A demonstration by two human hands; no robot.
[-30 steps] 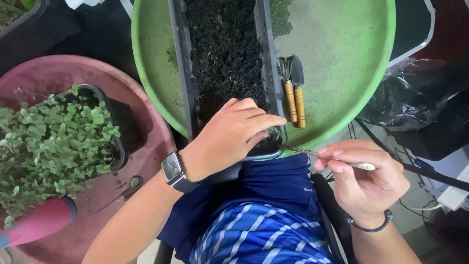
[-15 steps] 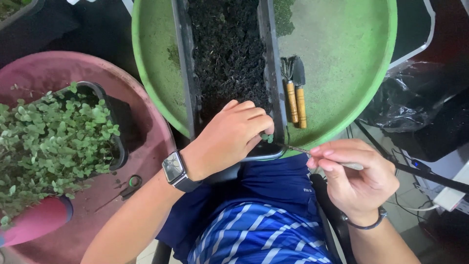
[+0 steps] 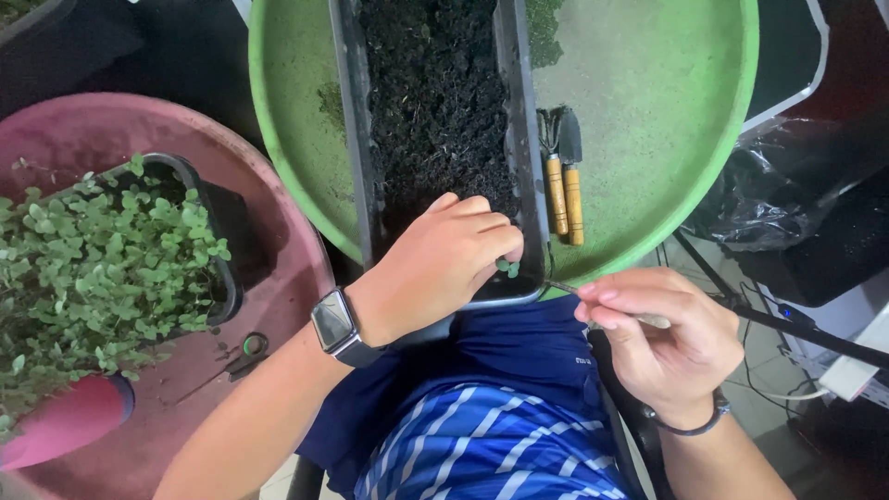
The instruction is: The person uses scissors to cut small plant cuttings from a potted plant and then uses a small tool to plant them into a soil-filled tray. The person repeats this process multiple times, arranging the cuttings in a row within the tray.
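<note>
A long dark planter trough [image 3: 351, 139] full of black soil [image 3: 435, 102] stands in a green round basin [image 3: 648, 102]. My left hand [image 3: 440, 259], with a smartwatch on the wrist, rests on the soil at the trough's near end, its fingertips pinching a tiny green seedling [image 3: 507, 268]. My right hand [image 3: 657, 338] is shut on a thin metal tool with a pale handle [image 3: 593, 301]; its tip points at the trough's near right corner, close to the seedling.
Two small wooden-handled garden tools [image 3: 563, 185] lie in the green basin beside the trough. A black pot of dense green seedlings [image 3: 93, 268] sits in a pink basin [image 3: 278, 287] at left, with small scissors [image 3: 248, 352]. A black plastic bag [image 3: 787, 176] and cables lie at right.
My left fingers have curled back on the soil, and the small seedling now shows at their tips. My right hand with the tool has shifted slightly left and down.
</note>
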